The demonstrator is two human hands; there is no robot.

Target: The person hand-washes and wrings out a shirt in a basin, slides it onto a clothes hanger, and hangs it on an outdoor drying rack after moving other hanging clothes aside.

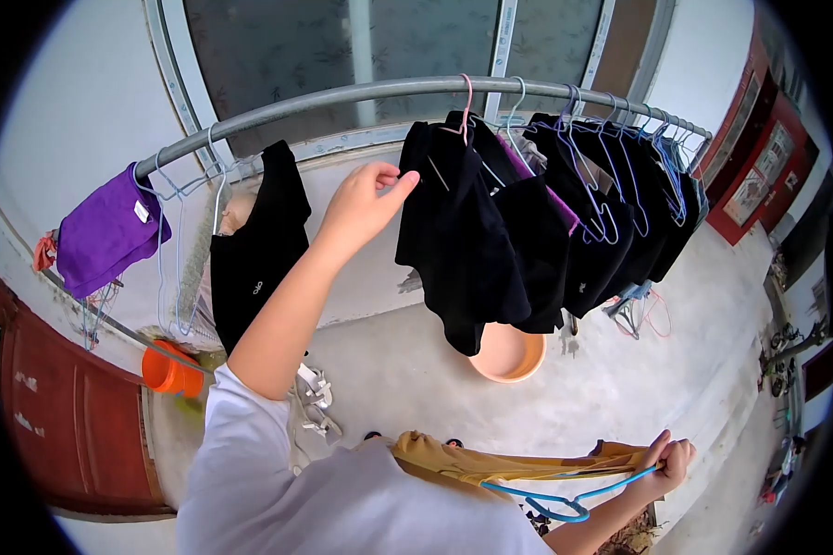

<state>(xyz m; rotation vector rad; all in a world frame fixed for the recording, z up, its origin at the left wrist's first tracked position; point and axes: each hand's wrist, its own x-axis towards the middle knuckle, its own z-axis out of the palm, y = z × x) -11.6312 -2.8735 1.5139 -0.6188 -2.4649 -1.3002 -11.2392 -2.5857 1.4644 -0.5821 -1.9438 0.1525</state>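
My left hand (368,205) is raised beside the hanging clothes, its fingers slightly bent and the thumb apart, holding nothing. Just to its right a black garment (463,240) hangs from a pink hanger (466,104); whether the thumb touches it I cannot tell. Low on the right, my right hand (671,464) is closed around the end of a blue hanger (555,507). A mustard-yellow garment (518,464) stretches from in front of my body to that hand. How the cloth sits on the hanger is partly hidden.
A metal rail (342,95) carries several dark garments on the right, a black top (259,268) and a purple cloth (116,231) on the left. Below are a peach basin (509,356), an orange bucket (169,368) and sandals (317,398). A window (278,55) stands behind.
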